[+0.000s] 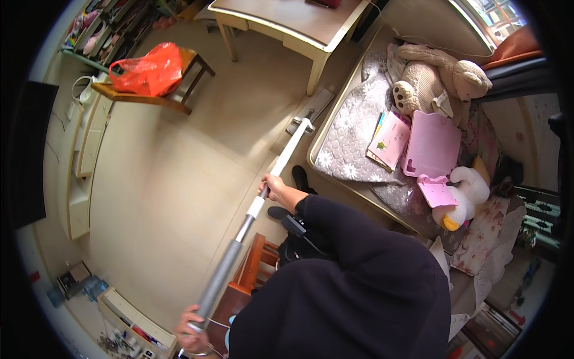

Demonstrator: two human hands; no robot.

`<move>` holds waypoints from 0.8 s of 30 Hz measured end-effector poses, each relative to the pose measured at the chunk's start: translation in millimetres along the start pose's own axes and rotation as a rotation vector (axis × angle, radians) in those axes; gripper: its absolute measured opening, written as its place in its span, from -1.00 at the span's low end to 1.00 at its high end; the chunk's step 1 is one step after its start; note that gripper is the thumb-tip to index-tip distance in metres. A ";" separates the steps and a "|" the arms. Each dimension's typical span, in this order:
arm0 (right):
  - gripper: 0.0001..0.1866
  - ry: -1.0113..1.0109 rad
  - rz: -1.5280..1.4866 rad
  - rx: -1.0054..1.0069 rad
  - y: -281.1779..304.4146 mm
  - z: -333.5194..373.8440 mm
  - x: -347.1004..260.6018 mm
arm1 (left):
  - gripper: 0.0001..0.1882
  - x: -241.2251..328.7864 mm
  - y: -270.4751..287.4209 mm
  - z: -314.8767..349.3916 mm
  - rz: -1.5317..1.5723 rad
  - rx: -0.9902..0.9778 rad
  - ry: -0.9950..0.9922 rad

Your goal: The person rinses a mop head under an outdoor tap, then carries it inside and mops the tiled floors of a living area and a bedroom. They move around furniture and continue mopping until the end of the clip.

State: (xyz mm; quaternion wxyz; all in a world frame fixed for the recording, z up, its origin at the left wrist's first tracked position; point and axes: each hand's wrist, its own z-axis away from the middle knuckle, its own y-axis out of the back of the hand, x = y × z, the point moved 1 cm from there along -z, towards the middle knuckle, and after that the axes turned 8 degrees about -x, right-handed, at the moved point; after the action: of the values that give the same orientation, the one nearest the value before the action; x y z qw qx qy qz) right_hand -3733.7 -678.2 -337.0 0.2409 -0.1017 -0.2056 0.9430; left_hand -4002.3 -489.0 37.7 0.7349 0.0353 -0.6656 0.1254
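Observation:
A long flat mop slants across the middle of the view, with a grey grip on a white and silver pole. My left hand is closed around the near end of the grey grip, at the lower left. Farther up the pole, my right hand wraps round it, the arm in a dark sleeve. The flat mop head lies on the tiled floor, between the desk leg and the bed's corner. Its underside is hidden. My dark shoes are just right of the pole.
On the right, a bed holds plush toys, booklets and pink stands. A desk stands at the far side. A wooden chair carries a red plastic bag. Low cabinets line the left. Another wooden chair is beside me.

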 end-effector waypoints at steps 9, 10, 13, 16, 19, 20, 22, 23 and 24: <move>-0.82 0.223 0.380 0.609 58.0 -77.7 -122.8 | -0.78 -104.9 -72.5 -63.0 0.323 0.014 0.207; -0.81 0.242 0.327 0.597 63.7 -93.4 -144.1 | -0.78 -112.2 -83.2 -80.8 0.318 0.010 0.221; -0.79 0.268 0.078 0.420 84.4 -126.2 -208.0 | -0.78 -137.4 -110.6 -136.5 0.587 0.047 0.269; -0.74 0.451 0.435 0.579 85.9 -140.0 -270.0 | -0.81 -163.5 -134.8 -191.0 0.615 -0.022 0.298; -0.71 0.459 0.552 0.537 91.9 -138.5 -319.3 | -0.81 -190.3 -158.2 -232.5 0.614 -0.073 0.299; -0.71 0.506 0.519 0.520 93.0 -139.1 -330.3 | -0.81 -199.9 -165.7 -241.7 0.622 -0.097 0.269; -0.71 0.548 0.485 0.536 95.9 -142.8 -349.1 | -0.81 -216.7 -175.3 -257.0 0.594 -0.097 0.260; -0.70 0.532 0.483 0.567 97.8 -146.3 -356.6 | -0.81 -222.9 -178.7 -261.7 0.563 -0.119 0.253; -0.70 0.519 0.505 0.583 98.8 -150.5 -362.6 | -0.80 -227.7 -180.5 -267.0 0.544 -0.126 0.249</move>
State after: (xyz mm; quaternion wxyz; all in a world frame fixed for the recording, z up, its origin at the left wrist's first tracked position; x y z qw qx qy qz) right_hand -3417.7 -886.2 -481.1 0.0656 -0.3092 0.1663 0.9340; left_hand -3720.5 -636.2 -196.0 0.7509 -0.2057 -0.5619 0.2793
